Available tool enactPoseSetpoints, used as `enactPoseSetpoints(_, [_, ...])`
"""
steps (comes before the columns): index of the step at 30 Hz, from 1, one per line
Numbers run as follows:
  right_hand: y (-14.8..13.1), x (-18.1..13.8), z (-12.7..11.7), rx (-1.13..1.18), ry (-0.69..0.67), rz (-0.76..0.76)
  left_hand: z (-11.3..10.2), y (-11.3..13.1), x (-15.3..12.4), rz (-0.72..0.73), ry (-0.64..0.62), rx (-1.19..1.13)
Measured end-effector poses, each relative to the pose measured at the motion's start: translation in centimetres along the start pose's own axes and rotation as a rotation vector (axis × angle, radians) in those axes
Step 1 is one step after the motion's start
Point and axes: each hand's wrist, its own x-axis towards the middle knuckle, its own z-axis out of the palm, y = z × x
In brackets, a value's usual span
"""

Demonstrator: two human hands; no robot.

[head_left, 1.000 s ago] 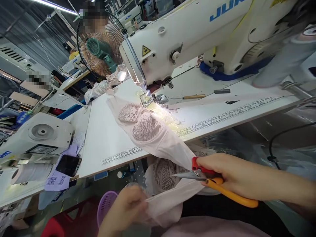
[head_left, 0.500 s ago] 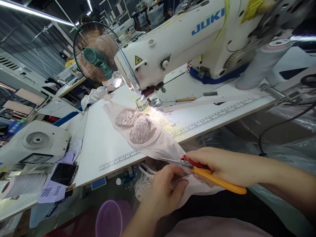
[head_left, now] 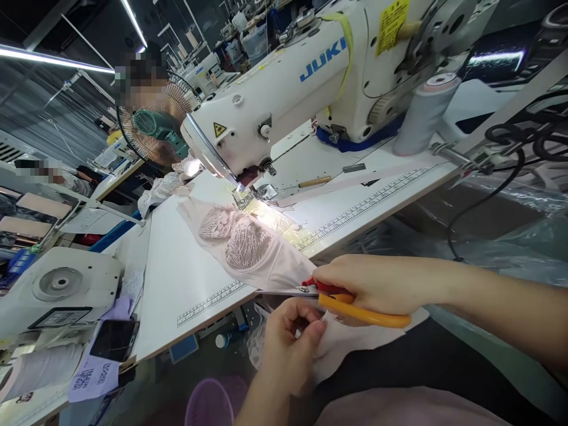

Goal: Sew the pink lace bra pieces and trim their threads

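A pale pink lace bra (head_left: pixel 248 245) lies across the front edge of the sewing table, its wing hanging towards my lap. My right hand (head_left: pixel 368 287) grips scissors (head_left: pixel 364 310) with one orange and one red handle. Their blades point left, over the table's front edge and close to the bra fabric; I cannot tell whether they are parted. Just below the blades, my left hand (head_left: pixel 295 337) pinches the pale fabric between thumb and fingers. More of this fabric (head_left: pixel 350 349) drapes over my dark-clothed lap.
A white sewing machine (head_left: pixel 284 89) stands over the table (head_left: pixel 177 260), with a thread cone (head_left: pixel 426 115) at right. A wooden-handled tool (head_left: pixel 314 181) lies beneath its arm. At left are a phone (head_left: pixel 114 340) and paper slips. A purple bin (head_left: pixel 208 405) stands below. People sit further back.
The view has shifted, so the machine appears further left. My left fingers have curled more tightly, and the scissors have moved slightly left and lower against the bra.
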Motion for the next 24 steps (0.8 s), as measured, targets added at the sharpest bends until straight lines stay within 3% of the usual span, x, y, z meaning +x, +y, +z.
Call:
enactPoseSetpoints(7, [-0.3, 0.0, -0.3, -0.024, 0.003, 0.001, 0.1, 0.1, 0.2, -0.076, 0.004, -0.063])
enactPoseSetpoints(17, [-0.1, 0.3, 0.3, -0.037, 0.006, -0.013, 0.4, -0.9, 0.2, -0.112, 0.123, -0.119])
enactPoseSetpoints(24, [-0.3, 0.7, 1.0, -0.024, 0.008, 0.009, 0.5, -1.6, 0.4, -0.166, 0.007, -0.172])
